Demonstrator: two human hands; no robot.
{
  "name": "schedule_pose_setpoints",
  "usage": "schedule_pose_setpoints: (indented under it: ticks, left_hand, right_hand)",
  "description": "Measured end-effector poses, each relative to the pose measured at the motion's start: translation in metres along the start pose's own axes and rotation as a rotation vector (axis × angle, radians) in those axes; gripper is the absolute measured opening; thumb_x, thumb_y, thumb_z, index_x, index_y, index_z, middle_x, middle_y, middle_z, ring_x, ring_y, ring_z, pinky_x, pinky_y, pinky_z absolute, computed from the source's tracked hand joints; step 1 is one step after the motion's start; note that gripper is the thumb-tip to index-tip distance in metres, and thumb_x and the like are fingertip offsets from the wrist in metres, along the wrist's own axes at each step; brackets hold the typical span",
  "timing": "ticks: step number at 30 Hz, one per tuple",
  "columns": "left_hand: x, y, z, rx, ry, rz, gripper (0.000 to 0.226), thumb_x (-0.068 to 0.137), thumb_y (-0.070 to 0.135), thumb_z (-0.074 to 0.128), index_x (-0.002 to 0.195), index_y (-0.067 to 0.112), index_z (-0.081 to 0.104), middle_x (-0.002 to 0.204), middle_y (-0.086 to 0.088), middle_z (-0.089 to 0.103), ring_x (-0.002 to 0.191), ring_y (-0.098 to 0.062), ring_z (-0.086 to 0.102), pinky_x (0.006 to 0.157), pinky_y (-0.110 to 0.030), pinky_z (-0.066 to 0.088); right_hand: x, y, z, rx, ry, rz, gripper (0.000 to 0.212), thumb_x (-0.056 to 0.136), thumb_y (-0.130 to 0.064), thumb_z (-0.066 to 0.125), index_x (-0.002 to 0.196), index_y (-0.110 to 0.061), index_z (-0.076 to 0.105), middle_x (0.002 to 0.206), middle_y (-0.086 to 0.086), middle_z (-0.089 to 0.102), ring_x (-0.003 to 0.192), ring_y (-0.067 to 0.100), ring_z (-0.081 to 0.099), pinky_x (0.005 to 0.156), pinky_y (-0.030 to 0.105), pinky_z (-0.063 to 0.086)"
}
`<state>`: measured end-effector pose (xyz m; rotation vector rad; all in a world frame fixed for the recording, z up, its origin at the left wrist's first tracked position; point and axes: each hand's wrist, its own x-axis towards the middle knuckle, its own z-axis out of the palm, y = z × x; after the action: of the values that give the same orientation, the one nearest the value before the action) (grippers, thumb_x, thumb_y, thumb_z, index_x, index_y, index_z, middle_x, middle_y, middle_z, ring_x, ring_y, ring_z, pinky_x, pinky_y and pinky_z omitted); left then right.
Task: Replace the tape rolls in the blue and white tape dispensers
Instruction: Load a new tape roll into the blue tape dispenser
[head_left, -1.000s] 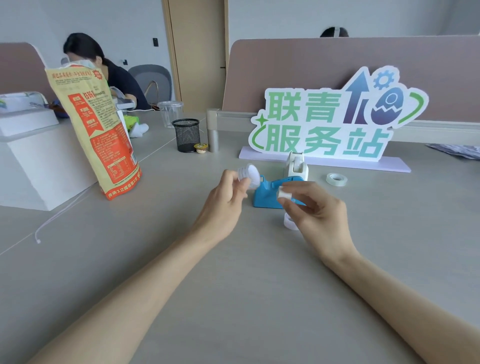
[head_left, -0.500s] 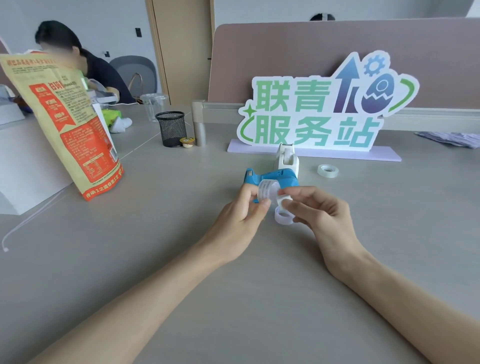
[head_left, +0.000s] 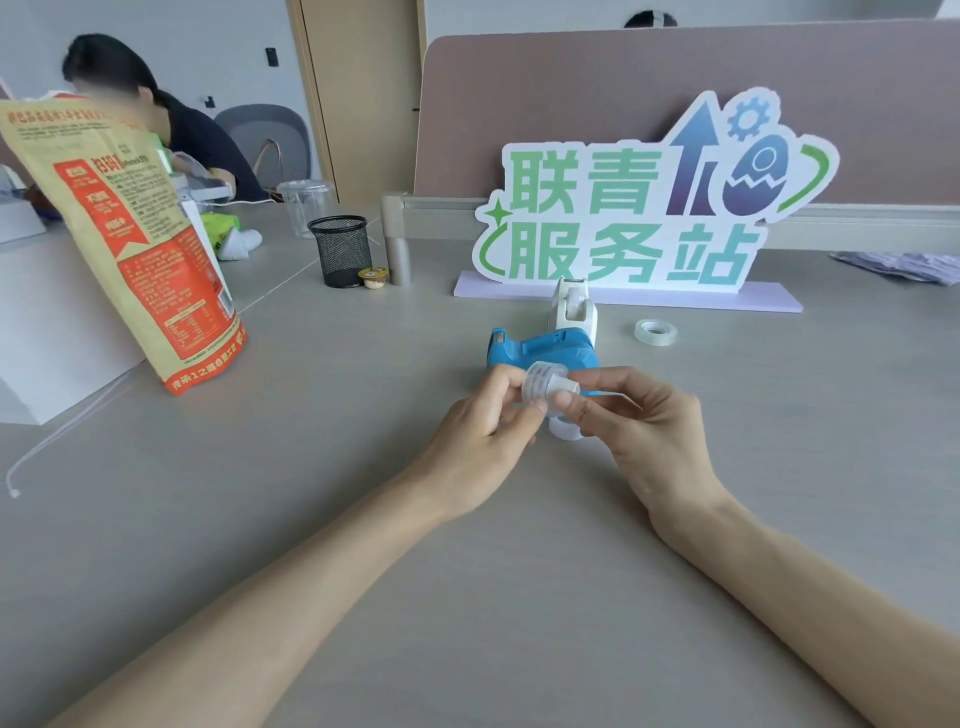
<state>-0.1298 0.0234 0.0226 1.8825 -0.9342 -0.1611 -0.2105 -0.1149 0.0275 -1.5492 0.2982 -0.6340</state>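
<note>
A blue tape dispenser (head_left: 540, 351) lies on the grey desk, with a white tape dispenser (head_left: 571, 306) standing just behind it. My left hand (head_left: 483, 431) pinches a clear tape roll (head_left: 540, 382) in front of the blue dispenser. My right hand (head_left: 639, 431) holds a small white core (head_left: 563, 388) against that roll's centre. Another white roll (head_left: 563, 428) lies on the desk under my fingers, mostly hidden. A spare clear tape roll (head_left: 655, 332) sits on the desk to the right of the dispensers.
A large cut-out sign (head_left: 639, 208) on a lilac base stands behind the dispensers. An orange and yellow bag (head_left: 130, 244) stands at the left beside a white box (head_left: 47, 332). A black mesh pen cup (head_left: 340, 249) is further back. A person sits at the far left.
My hands have come together in front of the blue dispenser. The left hand brought the roll down and rightwards to meet the white core in the right hand.
</note>
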Motion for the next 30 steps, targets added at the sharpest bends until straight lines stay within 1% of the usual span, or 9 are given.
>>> schedule_pose_setpoints:
  ticks: [4, 9, 13, 14, 16, 18, 23, 26, 30]
  left_hand:
    - [-0.0017, 0.0022, -0.0010, 0.024, -0.010, 0.013, 0.013, 0.098, 0.034, 0.047, 0.105, 0.023, 0.051, 0.099, 0.015, 0.067, 0.089, -0.008, 0.063, 0.085, -0.030, 0.047]
    - [-0.0024, 0.0030, -0.0002, 0.031, -0.009, 0.021, 0.014, 0.097, 0.037, 0.047, 0.103, 0.024, 0.051, 0.097, 0.017, 0.067, 0.088, -0.004, 0.063, 0.082, -0.023, 0.045]
    - [-0.0016, 0.0031, -0.0004, 0.030, -0.001, 0.005, 0.011, 0.098, 0.031, 0.046, 0.104, 0.023, 0.050, 0.096, 0.007, 0.068, 0.087, -0.017, 0.064, 0.079, -0.033, 0.048]
    - [-0.0012, 0.0031, -0.0007, 0.032, 0.005, -0.001, 0.010, 0.098, 0.029, 0.045, 0.105, 0.022, 0.049, 0.094, 0.002, 0.068, 0.086, -0.015, 0.063, 0.076, -0.031, 0.047]
    - [-0.0007, 0.0028, -0.0013, 0.035, 0.017, -0.011, 0.011, 0.099, 0.026, 0.043, 0.106, 0.021, 0.049, 0.088, 0.002, 0.067, 0.076, 0.000, 0.059, 0.065, -0.016, 0.042]
    - [0.0000, 0.0030, -0.0014, 0.014, 0.018, -0.020, 0.011, 0.099, 0.024, 0.043, 0.107, 0.020, 0.049, 0.082, 0.009, 0.064, 0.069, 0.007, 0.057, 0.058, -0.009, 0.039]
    - [0.0009, -0.0001, -0.0005, -0.086, 0.022, 0.008, 0.015, 0.095, 0.031, 0.054, 0.104, 0.020, 0.050, 0.093, 0.010, 0.070, 0.084, -0.006, 0.064, 0.077, -0.025, 0.048]
    - [0.0013, -0.0023, 0.0004, -0.078, 0.011, 0.039, 0.018, 0.095, 0.028, 0.056, 0.107, 0.017, 0.050, 0.095, 0.013, 0.071, 0.079, -0.002, 0.064, 0.079, -0.020, 0.047]
    - [0.0014, -0.0021, 0.0005, -0.080, 0.005, 0.046, 0.019, 0.096, 0.027, 0.054, 0.110, 0.016, 0.050, 0.096, 0.012, 0.072, 0.074, -0.003, 0.066, 0.071, -0.011, 0.044]
  right_hand:
    - [0.0009, 0.0012, -0.0016, -0.020, -0.015, 0.003, 0.017, 0.073, -0.014, 0.082, 0.087, -0.009, 0.073, 0.080, 0.004, 0.076, 0.066, 0.010, 0.067, 0.067, 0.024, 0.056]
    - [0.0008, 0.0031, -0.0017, -0.014, -0.030, -0.004, 0.018, 0.073, -0.010, 0.082, 0.085, -0.005, 0.069, 0.078, 0.001, 0.071, 0.064, 0.009, 0.065, 0.064, 0.022, 0.056]
    - [0.0014, 0.0035, -0.0010, 0.001, -0.036, -0.009, 0.019, 0.076, -0.013, 0.080, 0.086, -0.002, 0.069, 0.079, 0.002, 0.072, 0.068, 0.013, 0.065, 0.070, 0.028, 0.058]
    - [0.0014, 0.0038, -0.0007, -0.001, -0.040, -0.009, 0.018, 0.078, -0.015, 0.079, 0.086, -0.003, 0.069, 0.080, 0.004, 0.073, 0.069, 0.014, 0.065, 0.073, 0.032, 0.058]
    - [0.0010, 0.0044, -0.0002, -0.009, -0.048, -0.013, 0.014, 0.081, -0.017, 0.076, 0.086, -0.005, 0.071, 0.081, 0.006, 0.074, 0.072, 0.016, 0.067, 0.076, 0.034, 0.058]
    - [0.0009, 0.0045, -0.0003, 0.001, -0.048, -0.030, 0.007, 0.084, -0.013, 0.073, 0.085, -0.006, 0.072, 0.080, 0.006, 0.074, 0.071, 0.013, 0.068, 0.073, 0.028, 0.059]
    - [0.0014, 0.0057, -0.0007, 0.005, -0.048, -0.054, 0.004, 0.083, -0.002, 0.072, 0.083, -0.005, 0.071, 0.071, -0.004, 0.073, 0.066, 0.009, 0.066, 0.065, 0.019, 0.056]
    - [0.0022, 0.0073, -0.0012, -0.041, -0.018, -0.069, 0.007, 0.080, -0.008, 0.076, 0.083, -0.011, 0.071, 0.072, -0.005, 0.070, 0.067, 0.004, 0.063, 0.064, 0.018, 0.055]
    - [0.0022, 0.0068, -0.0013, -0.058, -0.052, -0.079, 0.014, 0.083, -0.013, 0.074, 0.094, -0.020, 0.069, 0.091, -0.001, 0.071, 0.085, 0.005, 0.066, 0.067, 0.013, 0.051]
